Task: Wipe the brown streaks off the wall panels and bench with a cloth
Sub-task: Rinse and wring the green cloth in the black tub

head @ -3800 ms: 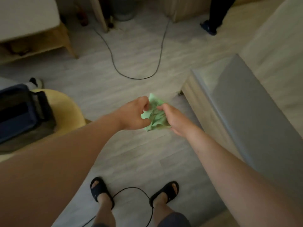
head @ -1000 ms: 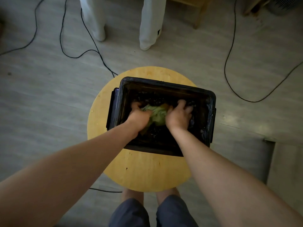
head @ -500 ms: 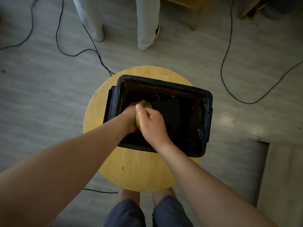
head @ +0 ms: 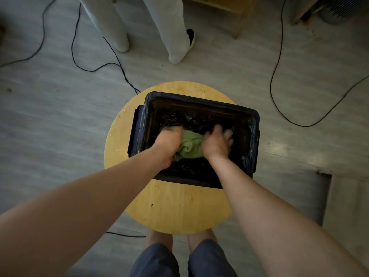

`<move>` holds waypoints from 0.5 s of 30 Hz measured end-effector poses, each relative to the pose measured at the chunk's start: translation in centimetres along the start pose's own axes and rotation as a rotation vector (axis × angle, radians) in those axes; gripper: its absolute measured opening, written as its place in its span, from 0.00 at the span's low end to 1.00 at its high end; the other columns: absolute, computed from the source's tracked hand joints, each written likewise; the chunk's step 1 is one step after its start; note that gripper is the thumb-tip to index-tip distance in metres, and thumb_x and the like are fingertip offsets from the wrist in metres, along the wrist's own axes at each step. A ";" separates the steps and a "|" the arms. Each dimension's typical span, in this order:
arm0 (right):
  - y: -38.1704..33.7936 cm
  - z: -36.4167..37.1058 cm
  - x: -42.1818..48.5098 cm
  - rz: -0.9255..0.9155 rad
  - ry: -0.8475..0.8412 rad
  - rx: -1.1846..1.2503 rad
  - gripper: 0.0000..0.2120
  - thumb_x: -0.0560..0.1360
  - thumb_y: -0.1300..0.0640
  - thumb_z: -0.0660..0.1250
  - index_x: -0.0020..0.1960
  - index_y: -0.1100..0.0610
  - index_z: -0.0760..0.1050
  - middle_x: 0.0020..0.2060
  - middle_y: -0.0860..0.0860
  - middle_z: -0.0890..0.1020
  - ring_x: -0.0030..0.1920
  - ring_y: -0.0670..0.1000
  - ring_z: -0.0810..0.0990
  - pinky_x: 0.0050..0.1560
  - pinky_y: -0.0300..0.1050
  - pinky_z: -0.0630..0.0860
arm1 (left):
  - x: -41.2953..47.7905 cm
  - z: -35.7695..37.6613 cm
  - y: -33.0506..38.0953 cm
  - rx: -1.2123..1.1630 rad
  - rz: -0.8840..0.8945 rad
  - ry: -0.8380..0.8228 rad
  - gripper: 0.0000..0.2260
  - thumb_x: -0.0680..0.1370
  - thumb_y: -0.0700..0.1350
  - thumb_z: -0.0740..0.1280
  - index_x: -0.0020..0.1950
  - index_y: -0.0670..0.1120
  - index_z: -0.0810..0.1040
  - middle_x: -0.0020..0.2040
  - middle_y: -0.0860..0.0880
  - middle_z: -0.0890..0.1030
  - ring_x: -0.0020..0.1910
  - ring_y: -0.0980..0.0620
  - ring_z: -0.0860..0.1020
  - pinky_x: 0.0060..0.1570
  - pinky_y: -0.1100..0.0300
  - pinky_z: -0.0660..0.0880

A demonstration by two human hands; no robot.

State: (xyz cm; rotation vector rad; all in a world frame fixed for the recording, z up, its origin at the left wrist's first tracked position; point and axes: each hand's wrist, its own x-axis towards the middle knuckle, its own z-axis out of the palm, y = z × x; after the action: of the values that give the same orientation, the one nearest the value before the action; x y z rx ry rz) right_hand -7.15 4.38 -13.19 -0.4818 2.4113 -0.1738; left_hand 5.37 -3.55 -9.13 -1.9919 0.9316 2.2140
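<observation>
Inside rectangular tub (head: 201, 101), left hand (head: 168, 141), right hand (head: 216, 143) bunch crumpled cloth (head: 190, 145).

No lettering, label or number can be read anywhere — nothing legible at all.

The floor (head: 50, 126) in here is that grey wood-look plank stuff, pretty dim overall, with one pale patch of light (head: 287, 150) on it off to my right. A round yellowish wooden table (head: 173, 208) sits right in front of me. A black cable (head: 93, 70) snakes across the floor on the left, and another cable (head: 279, 108) loops on the right. Someone's legs in light trousers (head: 167, 27) stand past the table, beside a wooden furniture leg (head: 240, 23).
</observation>
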 end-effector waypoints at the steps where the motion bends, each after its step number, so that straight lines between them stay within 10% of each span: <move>1: -0.2 0.2 -0.2 0.072 -0.033 0.046 0.20 0.85 0.46 0.56 0.74 0.53 0.65 0.74 0.61 0.61 0.72 0.66 0.63 0.71 0.62 0.66 | 0.1 -0.3 0.0 -0.007 -0.023 0.029 0.14 0.83 0.52 0.62 0.64 0.47 0.78 0.52 0.43 0.86 0.50 0.42 0.84 0.42 0.50 0.83; 7: -3.0 1.7 -3.6 -0.084 -0.413 0.307 0.23 0.86 0.43 0.52 0.72 0.55 0.73 0.66 0.58 0.79 0.66 0.61 0.78 0.66 0.51 0.74 | -0.1 -0.5 0.0 -0.103 -0.154 -0.064 0.21 0.85 0.59 0.58 0.63 0.47 0.81 0.53 0.43 0.84 0.52 0.42 0.81 0.52 0.48 0.75; 15: -4.2 -1.0 -9.5 -0.550 -0.165 0.414 0.23 0.86 0.42 0.55 0.39 0.51 0.78 0.32 0.49 0.80 0.37 0.45 0.81 0.38 0.47 0.77 | 1.0 -1.5 0.3 -0.103 -0.109 -0.029 0.19 0.84 0.40 0.59 0.32 0.45 0.70 0.28 0.47 0.71 0.22 0.51 0.74 0.24 0.64 0.72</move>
State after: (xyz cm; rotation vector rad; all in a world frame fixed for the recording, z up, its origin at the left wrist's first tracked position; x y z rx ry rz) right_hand 0.23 4.11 -5.85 -0.9072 1.9570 -0.8174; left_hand 6.40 -4.79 -9.95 -1.9931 0.7019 2.2686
